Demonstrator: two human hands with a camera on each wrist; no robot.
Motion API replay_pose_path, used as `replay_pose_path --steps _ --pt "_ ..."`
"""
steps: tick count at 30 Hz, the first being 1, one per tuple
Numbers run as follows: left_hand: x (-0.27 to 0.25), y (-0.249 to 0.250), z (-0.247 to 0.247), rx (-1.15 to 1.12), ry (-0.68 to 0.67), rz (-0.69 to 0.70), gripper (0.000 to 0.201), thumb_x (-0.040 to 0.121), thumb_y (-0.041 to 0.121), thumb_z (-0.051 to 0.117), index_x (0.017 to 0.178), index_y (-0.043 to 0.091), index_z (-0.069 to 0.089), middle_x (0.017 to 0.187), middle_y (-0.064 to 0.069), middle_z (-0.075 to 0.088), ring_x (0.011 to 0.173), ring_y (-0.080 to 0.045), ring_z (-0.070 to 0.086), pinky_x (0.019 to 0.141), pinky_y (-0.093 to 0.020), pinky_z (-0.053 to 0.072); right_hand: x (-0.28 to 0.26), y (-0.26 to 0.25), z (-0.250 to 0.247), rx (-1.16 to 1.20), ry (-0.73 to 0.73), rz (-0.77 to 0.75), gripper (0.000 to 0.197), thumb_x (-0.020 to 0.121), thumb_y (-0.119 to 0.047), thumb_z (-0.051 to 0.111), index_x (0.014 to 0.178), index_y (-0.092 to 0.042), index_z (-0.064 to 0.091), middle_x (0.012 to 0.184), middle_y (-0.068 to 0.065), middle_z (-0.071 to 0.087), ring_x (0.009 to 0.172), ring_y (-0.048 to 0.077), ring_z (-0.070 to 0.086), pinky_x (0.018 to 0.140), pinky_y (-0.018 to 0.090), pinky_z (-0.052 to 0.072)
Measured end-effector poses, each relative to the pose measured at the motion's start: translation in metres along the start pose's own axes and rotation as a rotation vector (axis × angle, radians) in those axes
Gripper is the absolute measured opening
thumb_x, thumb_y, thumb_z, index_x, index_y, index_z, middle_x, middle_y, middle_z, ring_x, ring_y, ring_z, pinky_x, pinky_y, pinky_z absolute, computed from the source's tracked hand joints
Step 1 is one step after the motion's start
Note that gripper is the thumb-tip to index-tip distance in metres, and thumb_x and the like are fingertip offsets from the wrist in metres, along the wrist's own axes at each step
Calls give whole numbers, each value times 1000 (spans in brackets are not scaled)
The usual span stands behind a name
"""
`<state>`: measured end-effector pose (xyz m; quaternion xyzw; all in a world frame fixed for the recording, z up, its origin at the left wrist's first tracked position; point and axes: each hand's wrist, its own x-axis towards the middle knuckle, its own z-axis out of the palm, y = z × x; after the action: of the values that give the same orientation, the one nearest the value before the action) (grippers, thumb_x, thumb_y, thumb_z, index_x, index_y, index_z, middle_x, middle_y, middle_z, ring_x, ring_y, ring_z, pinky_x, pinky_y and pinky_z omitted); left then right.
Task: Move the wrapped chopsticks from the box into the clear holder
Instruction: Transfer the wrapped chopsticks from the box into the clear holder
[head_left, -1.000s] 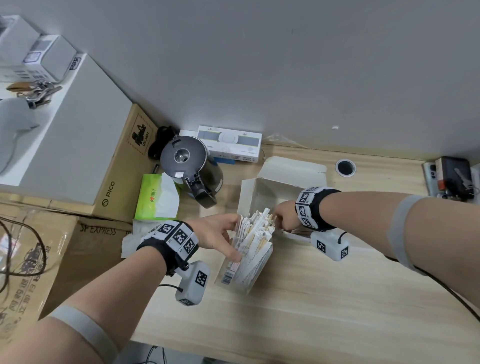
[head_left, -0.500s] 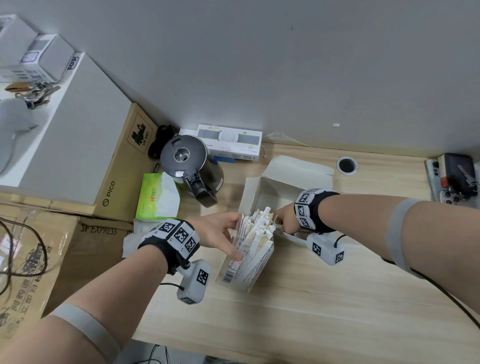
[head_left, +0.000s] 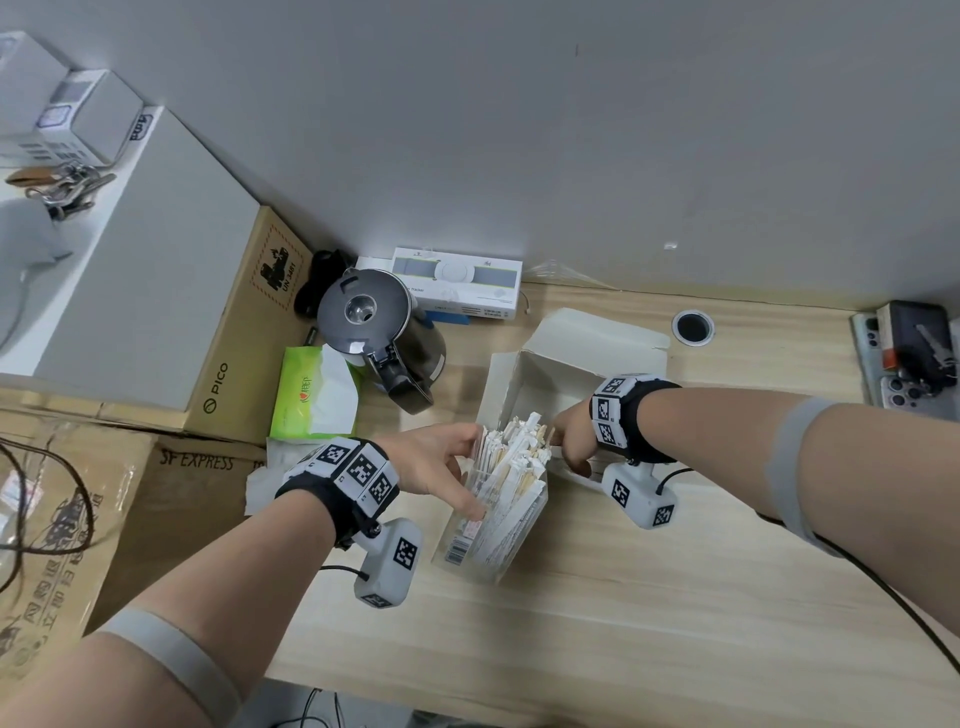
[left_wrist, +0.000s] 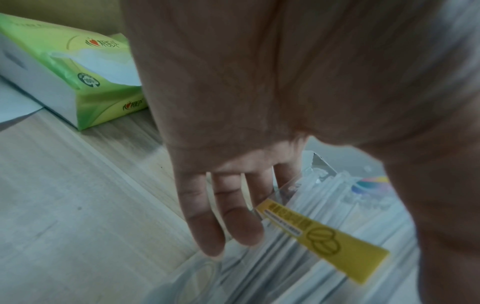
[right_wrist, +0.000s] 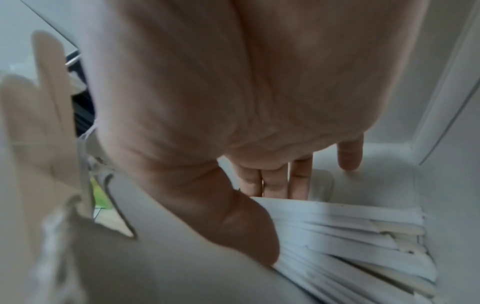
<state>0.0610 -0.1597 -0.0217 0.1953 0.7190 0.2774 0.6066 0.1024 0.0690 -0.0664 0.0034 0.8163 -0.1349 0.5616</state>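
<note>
Office corner – desk (head_left: 675, 597), shipping cartons (head_left: 171, 499), kettle (head_left: 382, 332).

My head cam looks steeply down on the desk (head_left: 649, 597), both wrists in frame. Left wrist cam sits close behind the fingers, facing the clear holder (left_wrist: 291, 186). Right wrist cam peers into the box (right_wrist: 441, 144). Head shares both.

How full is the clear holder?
Nearly full: wrapped chopsticks crowd the clear holder, their ends sticking above its rim.
</note>
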Motion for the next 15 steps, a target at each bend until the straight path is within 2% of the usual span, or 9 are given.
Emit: replay_pose_path --steps 2,4,5,6,7,8,9,13,15 --pt "0 -1 0 -2 -3 -5 82 56 35 91 130 31 56 128 11 68 123 -41 60 105 -52 49 0 -5 2 -21 -29 -44 41 84 -6 67 125 -3 63 125 13 64 99 26 59 88 32 54" --pt "-1 0 0 2 -6 -6 81 56 35 91 129 31 55 128 12 68 123 -40 60 106 -52 49 4 -13 6 -306 -75 -5 24 91 -11 60 113 -4 63 112 8 61 91 24 51 63 24 48" --pt "-1 0 0 2 -6 -5 82 56 36 91 129 31 55 128 12 68 123 -40 60 106 -52 49 5 -16 9 -415 -83 -12 22 95 -14 55 114 -4 62 110 8 57 92 23 47 59 22 44" --pt "-1 1 1 2 -5 -4 83 55 36 91 130 30 55 128 12 68 123 -40 60 106 -52 49 6 -18 9 -481 -80 -29 27 99 -15 50 120 -2 61 114 11 58 95 24 48 66 23 47" --pt "-1 2 1 1 -3 -1 83 55 36 91 130 30 55 128 11 68 122 -41 60 106 -52 49 8 -18 8 -496 -76 -42 32 100 -15 48 125 1 59 122 15 59 100 26 52 82 27 51" --pt "-1 3 1 1 -1 2 84 54 36 91 130 29 55 129 10 68 123 -41 60 106 -53 49 6 -18 6 -432 -69 -37 34 100 -14 48 128 2 58 129 16 59 105 27 55 96 33 49" --pt "-1 4 1 0 0 5 85 54 36 91 130 28 55 129 9 68 123 -42 60 106 -53 49 5 -16 5 -412 -68 -46 35 98 -14 50 129 2 59 132 16 59 109 26 56 102 36 46" --pt "0 5 2 -3 6 10 83 54 36 91 129 28 55 128 8 68 122 -42 60 103 -50 51 8 -8 5 -314 -22 14 37 95 -20 55 127 -3 62 110 7 57 95 23 49 94 33 47" --pt "0 4 1 -7 2 5 79 55 35 91 126 31 56 126 11 69 121 -41 60 101 -47 52 6 -5 3 -217 -43 -9 38 92 -14 59 129 -4 62 107 6 56 93 22 51 88 31 47"
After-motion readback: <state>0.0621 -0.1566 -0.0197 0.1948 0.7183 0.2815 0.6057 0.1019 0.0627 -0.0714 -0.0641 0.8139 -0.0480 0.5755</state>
